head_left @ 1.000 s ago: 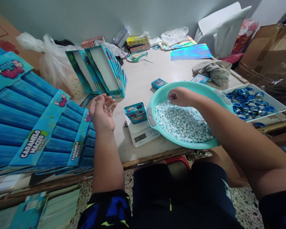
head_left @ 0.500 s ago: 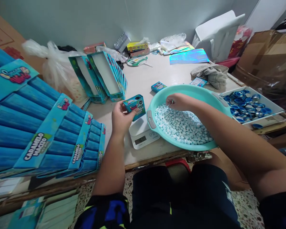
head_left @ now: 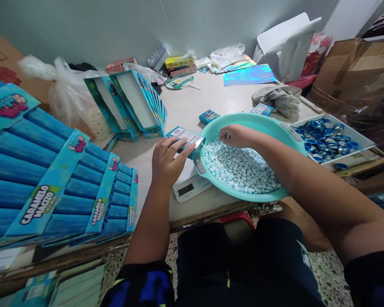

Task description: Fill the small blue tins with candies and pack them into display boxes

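Observation:
My left hand holds a blue printed box, tilted with its white label side up, above the white scale and against the rim of the turquoise basin. Many small pale wrapped candies fill the basin's near part. Over them, my right hand has its fingers pinched together; a small pale bit shows at the fingertips, too small to name. Behind the basin lie a blue candy box and another box with its label up.
Blue display boxes stand at the left, with open display trays behind. To the right sits a white tray of blue lids, near a grey cloth and a cardboard box. Plastic bags lie by the wall.
The box in my left hand has tipped over from upright towards the basin, and its label side now faces up. My right hand stays over the candies. The scale's digits no longer show.

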A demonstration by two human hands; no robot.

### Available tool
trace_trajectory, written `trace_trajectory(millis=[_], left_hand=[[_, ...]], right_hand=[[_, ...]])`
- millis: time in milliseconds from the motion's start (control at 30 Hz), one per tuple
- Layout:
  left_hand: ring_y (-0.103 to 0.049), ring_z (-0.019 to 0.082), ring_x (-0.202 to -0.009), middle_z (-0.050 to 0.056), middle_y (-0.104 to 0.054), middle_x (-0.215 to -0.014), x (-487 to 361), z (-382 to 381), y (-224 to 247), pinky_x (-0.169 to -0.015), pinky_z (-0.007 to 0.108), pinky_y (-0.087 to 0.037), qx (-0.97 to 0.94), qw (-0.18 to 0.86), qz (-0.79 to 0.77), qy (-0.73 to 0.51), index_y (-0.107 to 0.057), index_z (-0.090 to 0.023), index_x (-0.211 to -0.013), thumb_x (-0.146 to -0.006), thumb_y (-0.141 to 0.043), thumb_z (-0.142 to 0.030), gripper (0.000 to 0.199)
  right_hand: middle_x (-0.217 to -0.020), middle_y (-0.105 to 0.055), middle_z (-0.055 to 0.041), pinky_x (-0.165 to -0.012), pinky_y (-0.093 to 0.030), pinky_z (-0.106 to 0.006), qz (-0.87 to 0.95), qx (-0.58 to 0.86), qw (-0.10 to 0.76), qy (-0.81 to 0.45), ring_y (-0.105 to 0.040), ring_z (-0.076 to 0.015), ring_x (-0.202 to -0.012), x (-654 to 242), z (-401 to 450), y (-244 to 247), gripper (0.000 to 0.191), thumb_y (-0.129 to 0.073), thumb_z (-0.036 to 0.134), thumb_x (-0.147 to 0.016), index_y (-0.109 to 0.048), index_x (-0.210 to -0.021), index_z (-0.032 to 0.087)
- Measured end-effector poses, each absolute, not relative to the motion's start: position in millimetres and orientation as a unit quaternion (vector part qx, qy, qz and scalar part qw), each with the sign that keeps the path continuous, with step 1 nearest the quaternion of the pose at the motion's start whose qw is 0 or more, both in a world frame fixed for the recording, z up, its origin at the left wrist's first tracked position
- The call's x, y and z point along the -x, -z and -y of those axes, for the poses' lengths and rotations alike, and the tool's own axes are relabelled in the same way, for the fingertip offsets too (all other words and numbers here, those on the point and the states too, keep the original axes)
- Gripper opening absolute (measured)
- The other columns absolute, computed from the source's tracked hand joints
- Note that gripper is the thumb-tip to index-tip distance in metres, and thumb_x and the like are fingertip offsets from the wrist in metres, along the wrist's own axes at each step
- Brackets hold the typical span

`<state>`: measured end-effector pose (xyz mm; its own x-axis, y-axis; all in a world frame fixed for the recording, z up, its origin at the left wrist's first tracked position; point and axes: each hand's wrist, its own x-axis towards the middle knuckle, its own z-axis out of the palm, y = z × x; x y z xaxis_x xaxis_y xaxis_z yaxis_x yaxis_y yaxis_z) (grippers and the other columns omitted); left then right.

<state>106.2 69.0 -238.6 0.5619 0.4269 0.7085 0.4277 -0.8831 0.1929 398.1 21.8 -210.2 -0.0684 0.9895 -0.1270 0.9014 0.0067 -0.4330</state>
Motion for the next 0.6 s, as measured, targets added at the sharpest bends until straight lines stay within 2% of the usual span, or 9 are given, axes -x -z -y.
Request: trace_trajectory(millis=[167,400,500,600], left_hand=[[-0.062,0.028,-0.126,0.006,-0.074,-0.121,-112,-61,234,-0.122,0.053,-0.04,0.866,0.01,0.26,0.427,-0.08,-0.031,-0.11,-0.098,-0.062,-0.031,0.021],[-0.062,0.029,-0.125,0.009,-0.073,-0.126,-112,-62,233,-0.114,0.048,-0.045,0.883,0.001,0.257,0.394,-0.074,-0.031,-0.125,-0.097,-0.063,-0.03,0.031],[-0.062,0.029,-0.124,0.01,-0.07,-0.129,-106,-63,230,-0.111,0.045,-0.048,0.864,-0.061,0.29,0.407,-0.07,-0.027,-0.13,-0.091,-0.072,-0.035,0.04],[-0.067,0.029,-0.113,0.009,-0.071,-0.122,-96,-70,227,-0.1,0.044,-0.055,0.808,-0.217,0.374,0.401,-0.065,-0.026,-0.129,-0.082,-0.081,-0.044,0.053]], right_hand=[[-0.112,-0.073,-0.0068,-0.07,-0.041,-0.025,0.692,0.681,0.104,-0.218,-0.062,-0.0191,-0.09,-397,-20,208,0.025,-0.058,0.01,-0.092,-0.073,-0.11,0.018],[-0.118,-0.073,-0.0081,-0.069,-0.041,-0.025,0.688,0.684,0.067,-0.232,-0.062,-0.0203,-0.094,-397,-21,208,0.03,-0.062,0.013,-0.091,-0.073,-0.118,0.018],[-0.12,-0.072,-0.0087,-0.07,-0.041,-0.025,0.684,0.687,0.042,-0.242,-0.062,-0.0201,-0.094,-399,-22,210,0.029,-0.065,0.02,-0.094,-0.071,-0.123,0.019],[-0.12,-0.071,-0.0087,-0.07,-0.041,-0.025,0.674,0.688,0.032,-0.265,-0.063,-0.02,-0.094,-399,-21,210,0.03,-0.066,0.032,-0.097,-0.07,-0.125,0.021]])
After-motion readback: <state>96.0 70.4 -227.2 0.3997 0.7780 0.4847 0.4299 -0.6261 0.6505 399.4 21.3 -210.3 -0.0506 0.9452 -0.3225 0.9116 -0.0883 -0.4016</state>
